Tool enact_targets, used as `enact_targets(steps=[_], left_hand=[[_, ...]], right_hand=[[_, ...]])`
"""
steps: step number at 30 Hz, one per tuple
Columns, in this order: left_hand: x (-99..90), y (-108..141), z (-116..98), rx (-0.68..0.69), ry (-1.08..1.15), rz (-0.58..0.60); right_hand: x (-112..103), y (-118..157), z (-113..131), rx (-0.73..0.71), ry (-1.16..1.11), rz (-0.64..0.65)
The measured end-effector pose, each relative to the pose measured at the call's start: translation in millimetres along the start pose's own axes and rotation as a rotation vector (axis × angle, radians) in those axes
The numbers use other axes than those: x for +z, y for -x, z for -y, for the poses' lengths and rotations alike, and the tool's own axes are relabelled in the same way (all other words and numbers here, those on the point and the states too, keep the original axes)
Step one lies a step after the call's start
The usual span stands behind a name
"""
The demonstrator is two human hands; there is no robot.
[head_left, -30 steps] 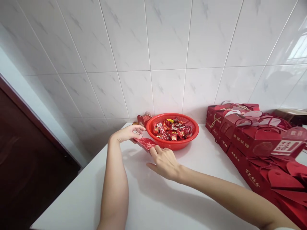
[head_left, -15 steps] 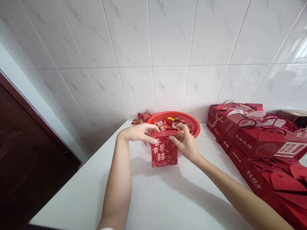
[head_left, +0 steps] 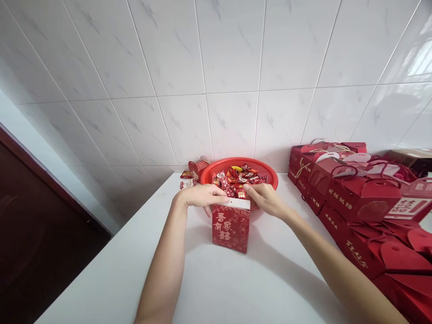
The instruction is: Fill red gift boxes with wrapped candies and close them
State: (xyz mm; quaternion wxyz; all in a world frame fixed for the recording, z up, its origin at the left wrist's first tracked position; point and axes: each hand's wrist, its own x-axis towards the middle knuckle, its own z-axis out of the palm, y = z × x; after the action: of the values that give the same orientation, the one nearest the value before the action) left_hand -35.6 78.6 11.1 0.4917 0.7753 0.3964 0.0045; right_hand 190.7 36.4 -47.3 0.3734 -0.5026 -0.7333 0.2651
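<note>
A red paper gift box (head_left: pixel 230 228) with light Chinese characters on its front stands upright over the white tabletop, in the middle of the view. Along its top edge a white strip of flap (head_left: pixel 238 204) shows. My left hand (head_left: pixel 202 196) grips the box at its upper left, thumb over the top edge and fingers partly hidden behind. At the upper right corner, my right hand (head_left: pixel 266 199) has its thumb bent in at the box's top; its other fingers are largely hidden. Just behind the box sits a red plastic basket (head_left: pixel 273 176) holding many wrapped candies (head_left: pixel 232 180).
Red handled boxes (head_left: pixel 362 193) are stacked along the right side of the white table (head_left: pixel 158 265). A small red box (head_left: pixel 197 167) and a few flat packets (head_left: pixel 187 182) lie left of the basket. A tiled wall (head_left: pixel 232 126) rises behind.
The box has come slightly lower in view, and its top edge now shows white where it was red. My right thumb has moved up from the box's front to its top corner.
</note>
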Motion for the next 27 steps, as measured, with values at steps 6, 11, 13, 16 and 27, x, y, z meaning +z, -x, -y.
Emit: enact_targets(steps=[6, 11, 13, 16, 27], left_hand=[[15.8, -13.4, -9.2, 0.068, -0.030, 0.029], [9.4, -5.8, -6.6, 0.144, -0.160, -0.056], [2.0, -8.4, -3.6, 0.194, -0.183, -0.152], [-8.4, -30.9, 0.1, 0.247, -0.255, -0.260], [-4.4, -156.9, 24.2, 0.246, -0.610, -0.178]], right_hand=[[-31.8, -44.1, -25.0, 0.123, 0.091, -0.279], [-27.2, -71.4, -52.6, 0.186, 0.196, -0.288], [-23.0, -76.3, -59.1, 0.224, 0.224, -0.178], [-20.5, -77.7, -60.5, 0.261, 0.356, 0.033], [-19.0, -76.6, -61.0, 0.308, 0.545, 0.182]])
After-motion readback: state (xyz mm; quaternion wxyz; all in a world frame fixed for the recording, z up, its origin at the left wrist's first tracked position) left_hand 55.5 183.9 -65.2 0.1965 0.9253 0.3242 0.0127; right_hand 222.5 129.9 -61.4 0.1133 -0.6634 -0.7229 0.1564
